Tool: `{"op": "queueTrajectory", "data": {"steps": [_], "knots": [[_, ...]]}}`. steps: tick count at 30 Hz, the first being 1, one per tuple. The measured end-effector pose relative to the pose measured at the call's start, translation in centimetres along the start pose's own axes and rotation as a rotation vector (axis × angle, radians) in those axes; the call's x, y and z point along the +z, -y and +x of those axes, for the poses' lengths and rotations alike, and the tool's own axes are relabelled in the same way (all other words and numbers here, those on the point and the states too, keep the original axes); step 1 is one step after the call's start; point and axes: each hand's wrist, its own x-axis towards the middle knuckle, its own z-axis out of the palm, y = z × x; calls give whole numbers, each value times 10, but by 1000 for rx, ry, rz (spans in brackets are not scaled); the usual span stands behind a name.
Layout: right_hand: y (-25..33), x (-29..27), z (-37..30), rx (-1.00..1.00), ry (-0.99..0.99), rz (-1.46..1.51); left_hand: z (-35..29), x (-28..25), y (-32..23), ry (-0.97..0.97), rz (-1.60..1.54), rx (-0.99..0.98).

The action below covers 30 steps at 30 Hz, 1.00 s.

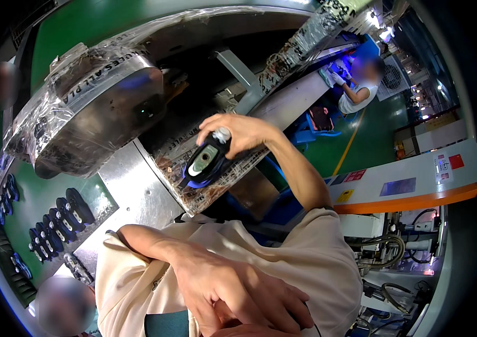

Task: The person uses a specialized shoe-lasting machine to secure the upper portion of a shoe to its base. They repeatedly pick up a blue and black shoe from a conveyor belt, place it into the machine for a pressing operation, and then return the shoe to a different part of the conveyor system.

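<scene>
My right hand (238,135) reaches forward and grips a dark shoe (207,160) with a blue sole edge, fingers and thumb curled round one end. A pale green insert with a round hole, like a shoe last, fills the shoe's opening. A small white part shows beside my fingers. The shoe is over a plastic-wrapped ledge (193,199); whether it rests there I cannot tell. My left hand (238,292) is bent in close at the lower edge, back up, fingers loosely bent and slightly apart. Its fingertips are partly hidden, and nothing held shows.
A metal machine housing (103,118) wrapped in clear film stands ahead left, beside a grey bracket (238,76). Several dark shoes (58,222) stand in rows at left, past a metal plate (132,180). Machinery with hoses (401,247) is at right. Other people sit far right and lower left.
</scene>
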Motion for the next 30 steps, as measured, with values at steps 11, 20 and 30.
{"op": "queueTrajectory", "data": {"steps": [11, 20, 30], "knots": [[89, 83, -16, 259, -920, 147, 0, -5, 5, 0, -2, -12], [75, 108, -10, 229, -1063, -74, -8, -17, -1, -16, -144, -4], [57, 51, -24, 1028, -673, -171, -28, 23, 4, -84, -334, 61]]}}
